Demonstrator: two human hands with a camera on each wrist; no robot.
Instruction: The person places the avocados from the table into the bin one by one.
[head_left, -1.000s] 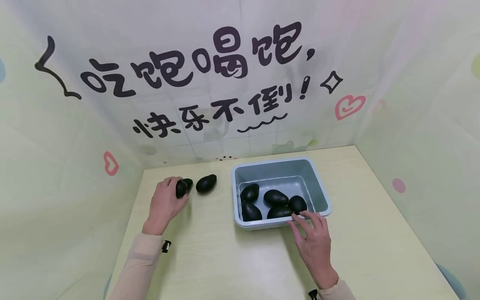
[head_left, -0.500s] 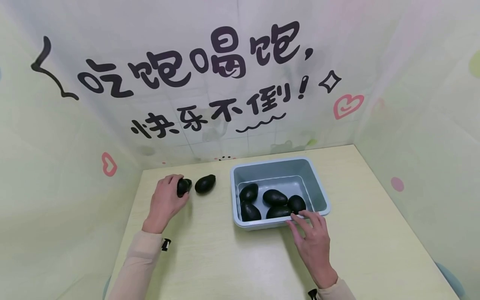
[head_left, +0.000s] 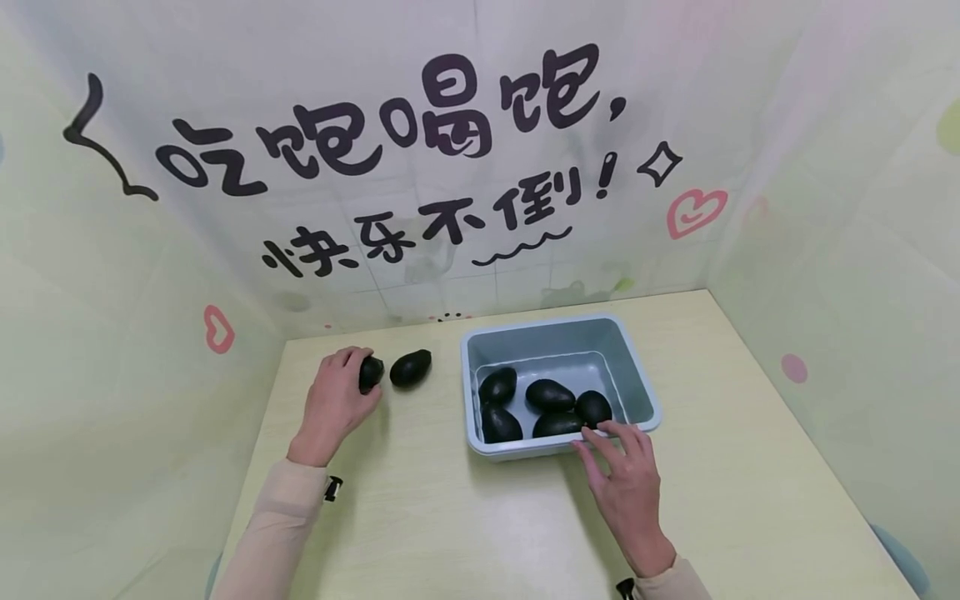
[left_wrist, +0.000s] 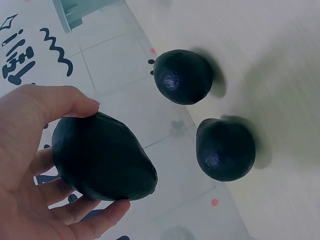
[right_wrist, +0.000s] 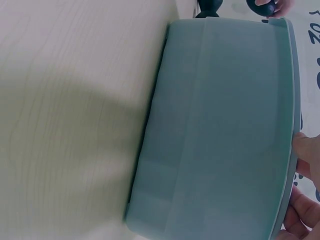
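My left hand holds a dark avocado between thumb and fingers, raised over the back left of the table. Two more avocados lie below it in the left wrist view: an upper avocado and a lower avocado. From the head, one loose avocado shows right of the hand; the other is mostly hidden behind the held one. With thumb and fingertips, my right hand pinches the near rim of a blue-grey plastic bin. Several avocados rest inside, toward its near side.
The bin stands at the back right of a pale wooden table. A printed cloth backdrop with large black characters rises behind the table, and cloth walls close off both sides.
My left hand has shifted slightly to the right with the avocado, which now covers more of the one behind it. The right hand has stayed on the bin's rim.
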